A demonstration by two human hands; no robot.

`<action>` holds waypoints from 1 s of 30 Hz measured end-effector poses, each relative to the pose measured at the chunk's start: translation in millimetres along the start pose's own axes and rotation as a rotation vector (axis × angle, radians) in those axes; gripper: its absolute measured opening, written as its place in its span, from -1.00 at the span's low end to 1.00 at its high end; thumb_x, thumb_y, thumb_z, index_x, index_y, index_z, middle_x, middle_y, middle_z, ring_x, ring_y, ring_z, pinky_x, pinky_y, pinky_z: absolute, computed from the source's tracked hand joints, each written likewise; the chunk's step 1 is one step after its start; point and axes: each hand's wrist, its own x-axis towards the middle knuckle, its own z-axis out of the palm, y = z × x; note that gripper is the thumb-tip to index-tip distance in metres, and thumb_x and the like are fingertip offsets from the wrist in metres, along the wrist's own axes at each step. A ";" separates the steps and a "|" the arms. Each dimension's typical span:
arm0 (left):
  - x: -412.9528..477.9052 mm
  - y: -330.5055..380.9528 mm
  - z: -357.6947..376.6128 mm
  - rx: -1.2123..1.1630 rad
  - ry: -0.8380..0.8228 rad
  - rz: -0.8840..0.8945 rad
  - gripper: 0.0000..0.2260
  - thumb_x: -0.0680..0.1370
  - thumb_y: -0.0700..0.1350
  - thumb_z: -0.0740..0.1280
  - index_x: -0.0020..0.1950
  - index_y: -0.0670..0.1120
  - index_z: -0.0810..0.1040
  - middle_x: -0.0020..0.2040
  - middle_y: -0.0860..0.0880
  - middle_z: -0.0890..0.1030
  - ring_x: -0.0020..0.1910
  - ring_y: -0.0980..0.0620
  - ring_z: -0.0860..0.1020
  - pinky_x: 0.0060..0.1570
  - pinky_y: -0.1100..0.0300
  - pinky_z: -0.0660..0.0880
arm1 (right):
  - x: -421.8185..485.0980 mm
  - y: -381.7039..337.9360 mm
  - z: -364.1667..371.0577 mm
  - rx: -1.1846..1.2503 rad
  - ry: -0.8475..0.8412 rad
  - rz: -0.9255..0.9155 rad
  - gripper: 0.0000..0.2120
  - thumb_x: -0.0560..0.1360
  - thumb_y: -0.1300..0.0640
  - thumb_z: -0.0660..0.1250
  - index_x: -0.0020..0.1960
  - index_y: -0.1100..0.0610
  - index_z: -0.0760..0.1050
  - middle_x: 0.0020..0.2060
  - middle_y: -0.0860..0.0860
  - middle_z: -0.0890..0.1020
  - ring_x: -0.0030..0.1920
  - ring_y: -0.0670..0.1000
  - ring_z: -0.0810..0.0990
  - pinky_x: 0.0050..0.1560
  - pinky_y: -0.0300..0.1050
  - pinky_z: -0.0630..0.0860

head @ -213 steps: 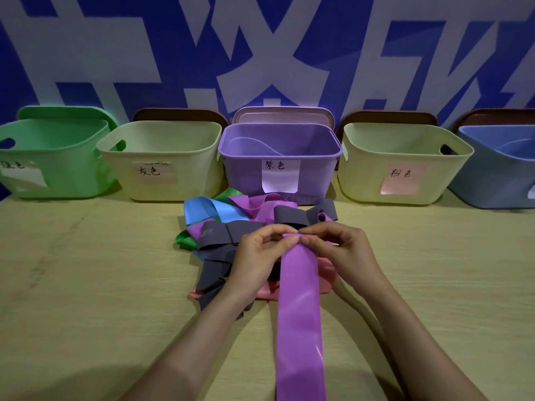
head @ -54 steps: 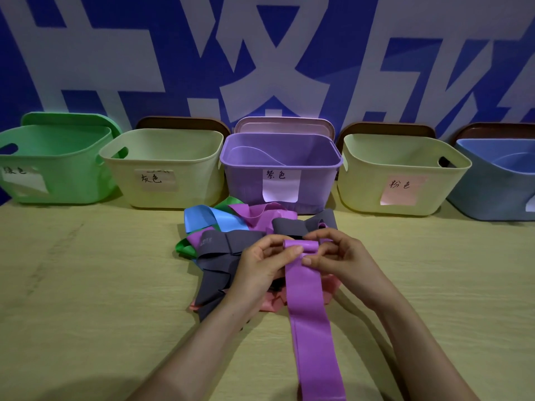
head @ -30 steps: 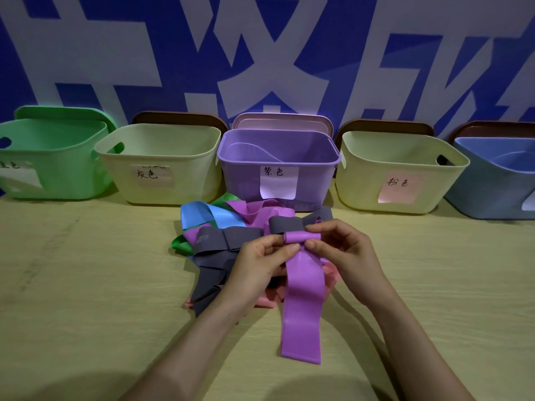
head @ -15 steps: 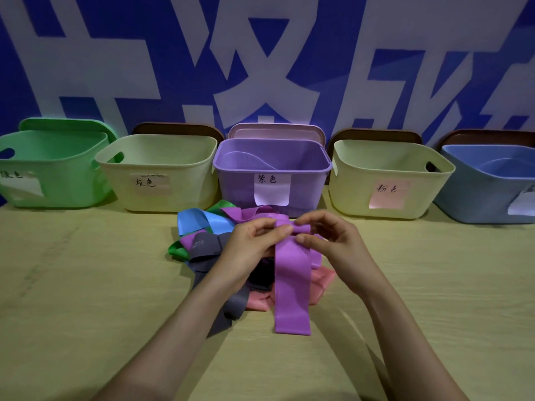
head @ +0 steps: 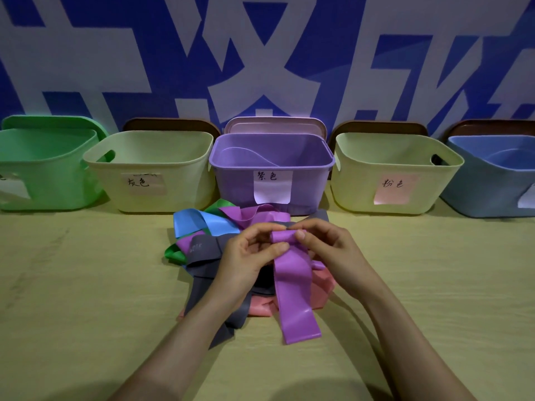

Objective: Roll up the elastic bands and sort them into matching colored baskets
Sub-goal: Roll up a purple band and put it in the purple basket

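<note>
Purple band [head: 295, 287] hangs from a small roll [head: 281, 236] held between both hands. The left hand [head: 246, 256] pinches the roll's left end with thumb and curled fingers [head: 262, 228], and the right hand [head: 330, 250] pinches its right end the same way. The roll's axis runs crosswise, from 1 set of fingertips to the other. The loose tail runs straight back toward the wrists, over the pile of other bands [head: 202, 247] and onto the table [head: 86, 285]. Both hands are equally near. Winding on likely means turning the roll toward the body along that tail. The purple basket [head: 231, 164] stands just beyond the fingertips, straight ahead.
</note>
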 end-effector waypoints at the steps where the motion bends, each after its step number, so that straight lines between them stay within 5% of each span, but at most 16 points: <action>1: -0.2 0.1 -0.3 0.009 0.001 0.002 -0.77 0.41 -0.39 0.41 0.01 -0.15 0.60 -0.06 -0.06 0.67 -0.06 0.05 0.61 0.03 0.20 0.56 | 0.1 1.2 -0.2 0.011 0.010 0.007 -0.84 0.48 0.21 0.34 0.01 0.26 0.58 -0.24 0.01 0.63 -0.33 -0.17 0.54 -0.35 -0.35 0.47; 14: -1.6 -1.8 1.1 0.055 0.013 -0.127 -0.72 0.44 -0.33 0.43 0.13 -0.18 0.53 -0.22 -0.11 0.61 -0.21 0.03 0.63 -0.12 0.17 0.59 | -0.7 3.0 2.6 0.128 0.136 -0.005 -0.82 0.34 0.17 0.41 -0.06 0.16 0.61 -0.23 0.02 0.68 -0.23 -0.09 0.59 -0.29 -0.28 0.54; 24: -1.4 2.4 -1.3 0.034 -0.011 -0.060 -0.74 0.47 -0.35 0.39 0.10 -0.09 0.56 -0.13 -0.08 0.65 -0.10 0.03 0.64 -0.05 0.17 0.60 | -2.5 1.6 3.1 0.030 0.108 -0.099 -0.76 0.32 0.44 0.43 -0.12 0.16 0.60 -0.23 -0.08 0.69 -0.15 -0.16 0.62 -0.21 -0.33 0.54; 30: -1.7 1.8 1.3 0.021 0.022 -0.060 -0.77 0.37 -0.07 0.43 0.01 -0.05 0.60 -0.13 -0.08 0.64 -0.10 0.00 0.62 -0.08 0.13 0.57 | -3.8 0.0 2.8 -0.005 0.072 -0.136 -0.75 0.32 0.45 0.44 -0.10 0.17 0.60 -0.16 -0.07 0.69 -0.05 -0.11 0.63 -0.05 -0.29 0.53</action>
